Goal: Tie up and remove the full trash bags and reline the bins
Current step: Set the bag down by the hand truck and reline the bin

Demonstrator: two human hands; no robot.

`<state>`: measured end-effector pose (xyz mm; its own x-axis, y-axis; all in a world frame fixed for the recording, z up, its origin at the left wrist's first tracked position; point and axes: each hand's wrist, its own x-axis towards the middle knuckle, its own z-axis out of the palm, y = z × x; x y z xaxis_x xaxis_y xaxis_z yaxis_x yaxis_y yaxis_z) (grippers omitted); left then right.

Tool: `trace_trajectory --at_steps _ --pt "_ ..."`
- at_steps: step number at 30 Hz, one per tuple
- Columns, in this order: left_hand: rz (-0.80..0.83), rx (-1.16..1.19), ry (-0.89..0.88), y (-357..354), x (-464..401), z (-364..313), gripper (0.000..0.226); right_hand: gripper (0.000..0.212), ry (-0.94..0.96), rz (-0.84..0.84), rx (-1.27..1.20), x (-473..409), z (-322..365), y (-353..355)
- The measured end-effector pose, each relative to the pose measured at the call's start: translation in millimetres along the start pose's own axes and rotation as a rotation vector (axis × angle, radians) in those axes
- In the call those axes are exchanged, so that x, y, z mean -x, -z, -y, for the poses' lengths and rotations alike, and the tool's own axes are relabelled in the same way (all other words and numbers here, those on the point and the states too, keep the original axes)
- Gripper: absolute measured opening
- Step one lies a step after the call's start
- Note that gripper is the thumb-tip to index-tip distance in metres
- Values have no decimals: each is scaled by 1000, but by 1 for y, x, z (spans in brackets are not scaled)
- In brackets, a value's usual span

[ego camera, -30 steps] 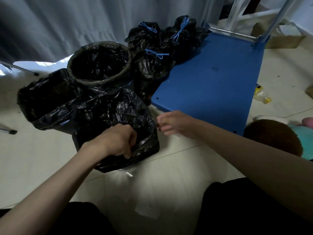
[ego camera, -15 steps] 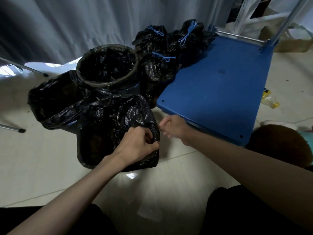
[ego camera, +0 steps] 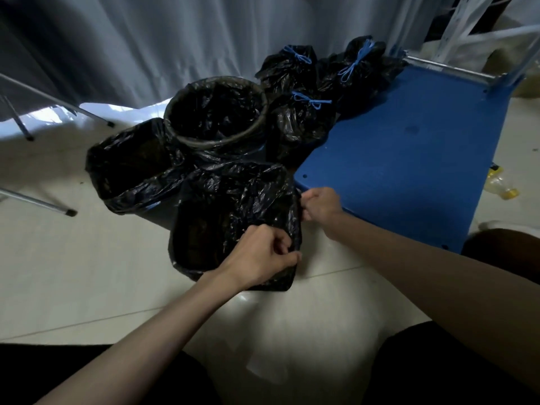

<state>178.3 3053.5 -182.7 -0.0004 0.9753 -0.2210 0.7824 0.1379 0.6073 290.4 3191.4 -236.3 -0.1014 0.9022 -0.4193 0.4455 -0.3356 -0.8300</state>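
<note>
Three bins lined with black bags stand on the pale floor. The nearest bin (ego camera: 222, 217) has its black liner folded over the rim. My left hand (ego camera: 263, 252) pinches the liner at the bin's near right corner. My right hand (ego camera: 320, 204) grips the liner's edge on the bin's right side. Behind it are a round lined bin (ego camera: 216, 112) and a square lined bin (ego camera: 131, 165) on the left. Three tied black bags with blue drawstrings (ego camera: 301, 118) sit at the cart's far left corner.
A blue platform cart (ego camera: 409, 159) lies to the right, its metal handle (ego camera: 450, 68) at the far end. A grey curtain (ego camera: 175, 39) hangs behind. Metal stand legs (ego camera: 38, 203) are on the left. A small yellow bottle (ego camera: 501, 185) lies beyond the cart, and a brown rounded object (ego camera: 502, 252) at the right edge.
My left hand slid rightward along the nearest bin's rim to its right corner. My right hand moved in from beside the bin and took hold of the liner's edge.
</note>
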Motion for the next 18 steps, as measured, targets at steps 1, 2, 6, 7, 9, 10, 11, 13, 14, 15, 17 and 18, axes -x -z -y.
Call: trace_trajectory --at_steps 1,2,6,7,9,10,11,13,14,15,17,18 --pt "21 23 -9 0 -1 -2 32 19 61 -41 45 1 2 -2" --pt "46 40 -21 1 -3 -2 34 21 151 -85 98 5 8 -3" --pt "-25 -174 -111 28 -22 21 26 28 798 -165 268 33 41 -8" --pt "-29 -309 -110 38 -29 31 27 26 949 -100 436 40 47 -10" --pt "68 -647 -49 53 -38 52 51 34 1056 134 872 51 52 -23" --pt "165 -803 -11 57 -40 61 67 43 1003 261 1074 56 52 -32" --pt "266 -938 17 59 -41 68 80 52 919 369 1264 57 51 -41" --pt "424 -1115 72 56 -40 84 93 64 765 527 1611 56 43 -55" --pt "462 -1168 103 54 -39 90 92 66 684 567 1766 55 38 -58" --pt "486 -1222 132 53 -39 94 88 67 590 586 1900 54 35 -57" --pt "510 -1305 174 56 -37 95 76 64 445 598 2037 57 41 -51" --pt "507 -1326 182 58 -35 94 73 59 442 592 2019 60 48 -50"
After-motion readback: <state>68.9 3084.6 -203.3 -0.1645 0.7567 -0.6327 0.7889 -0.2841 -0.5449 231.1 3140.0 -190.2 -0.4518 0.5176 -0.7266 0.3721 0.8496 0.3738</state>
